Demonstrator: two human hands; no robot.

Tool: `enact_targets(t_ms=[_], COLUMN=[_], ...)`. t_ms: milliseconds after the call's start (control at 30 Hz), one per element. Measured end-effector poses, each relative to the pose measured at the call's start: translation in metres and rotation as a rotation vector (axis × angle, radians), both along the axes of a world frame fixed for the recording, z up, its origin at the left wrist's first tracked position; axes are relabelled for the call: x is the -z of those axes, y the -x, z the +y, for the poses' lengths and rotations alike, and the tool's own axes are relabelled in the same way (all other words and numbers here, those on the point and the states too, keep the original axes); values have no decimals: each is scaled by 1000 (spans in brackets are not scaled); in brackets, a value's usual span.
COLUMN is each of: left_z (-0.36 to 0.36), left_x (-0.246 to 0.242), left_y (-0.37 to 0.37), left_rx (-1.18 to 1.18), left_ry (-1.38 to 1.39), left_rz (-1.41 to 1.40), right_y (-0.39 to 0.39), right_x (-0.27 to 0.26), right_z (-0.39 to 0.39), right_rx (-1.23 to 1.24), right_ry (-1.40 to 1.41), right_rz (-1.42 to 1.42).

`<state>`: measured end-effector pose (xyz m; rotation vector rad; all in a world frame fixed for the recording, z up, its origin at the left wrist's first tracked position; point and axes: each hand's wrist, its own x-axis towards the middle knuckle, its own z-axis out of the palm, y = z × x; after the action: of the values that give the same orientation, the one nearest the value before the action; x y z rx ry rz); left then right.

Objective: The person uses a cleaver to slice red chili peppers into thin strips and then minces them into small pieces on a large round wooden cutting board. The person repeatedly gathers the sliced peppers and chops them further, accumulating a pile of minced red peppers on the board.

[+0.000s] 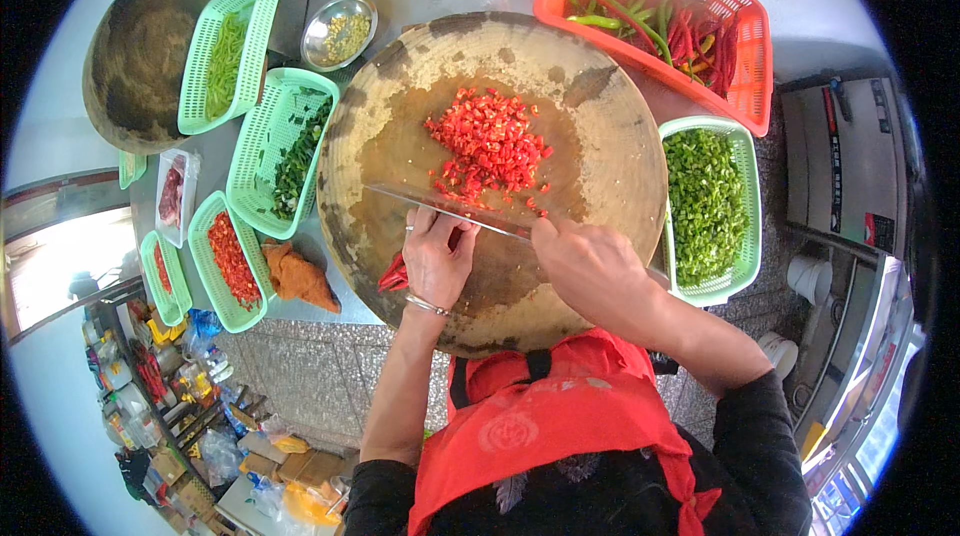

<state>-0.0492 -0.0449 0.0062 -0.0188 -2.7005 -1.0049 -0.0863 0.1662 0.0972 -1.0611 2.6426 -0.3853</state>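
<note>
My right hand (589, 258) grips a knife by its handle, which the fingers cover. The long knife blade (457, 212) slants across a round wooden chopping block (622, 183), its tip toward the left. My left hand (439, 254), with a ring and a bracelet on it, is bent with its knuckles close to the blade. Red chili peppers (394, 277) stick out on the left side of this hand; the rest of them is hidden under the palm. Just beyond the blade lies a heap of chopped red chili (491, 142), with loose bits around it.
A red plastic basket (652, 63) of whole chilies stands back right, a basket of chopped green chili (709, 206) at right. Left are several green baskets (244, 183), a metal bowl (340, 33), a brown cloth (300, 277) and another wooden block (150, 48).
</note>
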Motion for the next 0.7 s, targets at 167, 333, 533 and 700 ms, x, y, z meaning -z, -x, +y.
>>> enact_targets(t_ms=[167, 333, 533, 700], left_z=[3, 3, 1, -1], left_x=[0, -7, -8, -4], left_y=[2, -3, -8, -3], left_rx=[-27, 23, 28, 11], left_ry=[49, 68, 73, 98], left_rz=[-29, -5, 7, 15], right_y=[2, 3, 15, -13], right_x=[9, 39, 23, -8], right_z=[-19, -21, -14, 1], right_rx=[20, 58, 93, 48], right_ry=[-79, -72, 3, 0], right_rz=[1, -37, -104, 24])
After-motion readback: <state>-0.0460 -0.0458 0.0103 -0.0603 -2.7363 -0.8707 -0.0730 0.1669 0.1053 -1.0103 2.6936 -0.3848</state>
